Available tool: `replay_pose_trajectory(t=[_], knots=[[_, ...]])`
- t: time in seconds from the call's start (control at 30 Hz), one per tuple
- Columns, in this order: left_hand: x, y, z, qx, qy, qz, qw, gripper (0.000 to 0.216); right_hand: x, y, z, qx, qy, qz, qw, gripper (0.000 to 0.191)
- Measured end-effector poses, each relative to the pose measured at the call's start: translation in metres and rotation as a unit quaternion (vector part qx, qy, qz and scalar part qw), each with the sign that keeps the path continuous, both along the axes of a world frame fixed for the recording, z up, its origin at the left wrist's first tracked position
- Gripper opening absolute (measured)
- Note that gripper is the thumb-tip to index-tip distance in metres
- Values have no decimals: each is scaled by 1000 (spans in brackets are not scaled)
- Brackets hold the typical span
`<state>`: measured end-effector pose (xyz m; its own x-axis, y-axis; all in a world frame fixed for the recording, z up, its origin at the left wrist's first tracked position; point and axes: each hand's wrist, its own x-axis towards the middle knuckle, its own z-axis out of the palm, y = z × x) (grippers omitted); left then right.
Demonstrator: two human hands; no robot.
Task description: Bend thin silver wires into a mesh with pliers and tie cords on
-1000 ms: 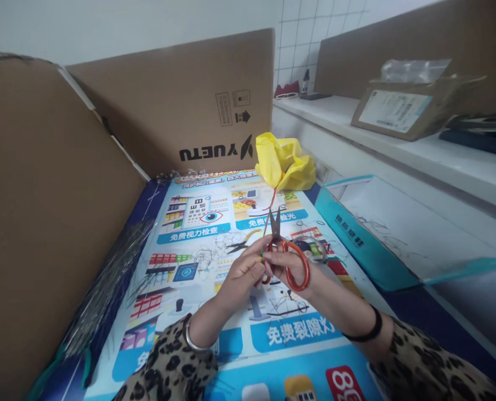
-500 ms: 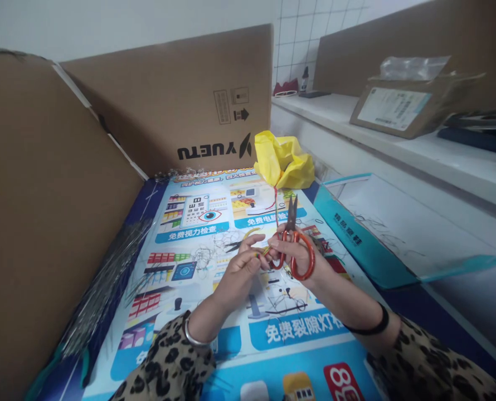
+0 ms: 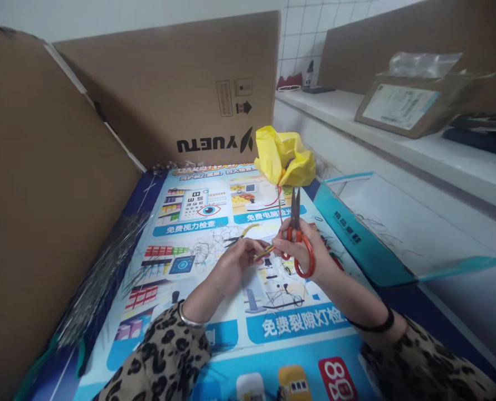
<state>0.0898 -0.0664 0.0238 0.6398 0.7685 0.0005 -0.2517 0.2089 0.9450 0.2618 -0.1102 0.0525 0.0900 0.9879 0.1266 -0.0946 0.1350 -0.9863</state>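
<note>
My right hand [image 3: 304,253] grips orange-handled scissors [image 3: 297,234], blades pointing up and away, closed or nearly so. My left hand [image 3: 235,262] pinches one end of a short yellow-green strip [image 3: 263,252] that runs across to my right hand's fingertips. A thin red thread [image 3: 278,196] leads from near the scissors up to a crumpled yellow plastic bag [image 3: 285,156]. Both hands hover over a printed blue poster [image 3: 198,223] covering the table.
Cardboard sheets [image 3: 168,89] stand at the left and back. A heap of thin metal wires [image 3: 106,267] lies along the left edge, and loose wire loops [image 3: 206,250] lie on the poster. A teal-edged flat box [image 3: 382,228] lies right; a parcel [image 3: 407,103] sits on the white shelf.
The scissors swung from tilted left to upright and moved slightly right. The hands drew a little apart, with the yellow-green strip now showing between them.
</note>
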Motion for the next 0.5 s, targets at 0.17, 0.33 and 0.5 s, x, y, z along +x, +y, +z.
replay_pose_trajectory(t=[0.17,0.33,0.5], knots=[[-3,3,14,288,220,130,923,30,-3,0,0,-18,-35,9,999,29],[3,-9,27,159,216,27,963,29,-8,-1,-3,-37,-55,4,998,31],[11,-15,22,21,179,-58,982,25,-12,-2,-4,-49,-85,13,995,31]])
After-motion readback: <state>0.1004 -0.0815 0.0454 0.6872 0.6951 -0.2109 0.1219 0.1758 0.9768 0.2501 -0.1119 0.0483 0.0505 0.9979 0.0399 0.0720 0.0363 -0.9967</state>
